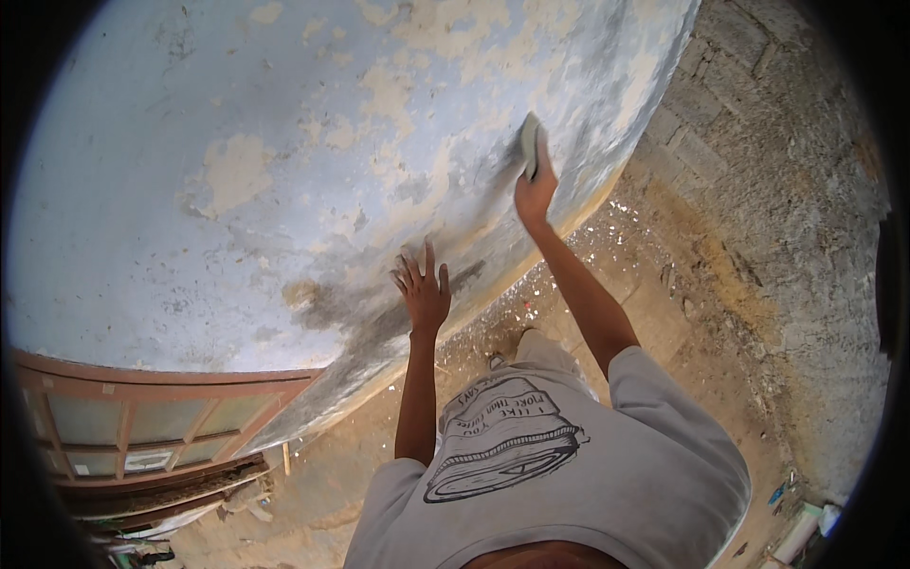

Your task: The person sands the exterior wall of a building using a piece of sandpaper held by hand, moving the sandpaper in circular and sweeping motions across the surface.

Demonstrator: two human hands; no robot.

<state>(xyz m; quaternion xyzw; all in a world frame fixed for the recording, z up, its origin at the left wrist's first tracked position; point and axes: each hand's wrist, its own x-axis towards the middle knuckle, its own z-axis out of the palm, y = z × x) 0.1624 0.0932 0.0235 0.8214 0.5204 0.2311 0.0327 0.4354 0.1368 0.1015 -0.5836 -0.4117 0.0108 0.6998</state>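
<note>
A wall (313, 123) with pale blue, peeling paint spreads in front of me, patched with cream and grey where the coat is gone. My right hand (537, 194) is closed around a thin, flat grey-green pad (530, 142), held against or very close to the wall; its exact kind is unclear. Lower and to the left, my left hand (424, 289) has its fingers spread and holds nothing. Its fingertips reach to the wall surface, though I cannot tell how firmly they touch. Both arms are stretched forward.
Pale flakes (607, 228) litter the brown ground along the wall's foot. A rough grey block wall (720, 123) rises on the right. At lower left is a brown-framed window (133, 417) with several panes. Assorted objects (796, 531) lie at the lower right.
</note>
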